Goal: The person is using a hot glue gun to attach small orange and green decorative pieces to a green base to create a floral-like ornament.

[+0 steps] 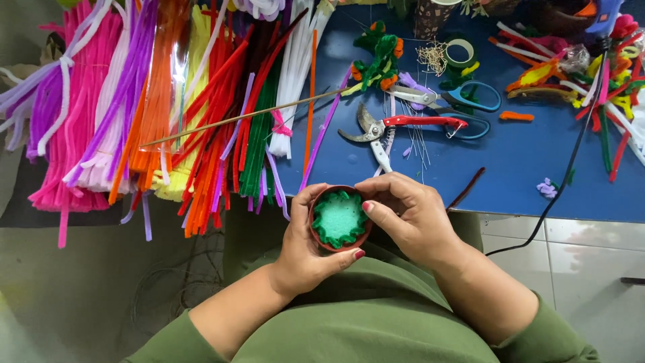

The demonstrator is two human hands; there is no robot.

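Observation:
A small brown pot (321, 240) sits between both hands over my lap. It is filled with light green foam (338, 216), and a dark green pipe-cleaner ring (330, 237) lines the inside of the rim. My left hand (306, 249) cups the pot from below and the left, thumb under it. My right hand (406, 212) grips the pot's right rim, thumb pressing at the green ring.
Bundles of coloured pipe cleaners (154, 101) hang over the left edge of the blue table (524, 168). Red-handled pruners (396, 128), blue scissors (463, 101), a thin wooden stick (242, 117), green tape (460, 50), a black cord (568, 168) and pipe-cleaner flowers (376, 57) lie on it.

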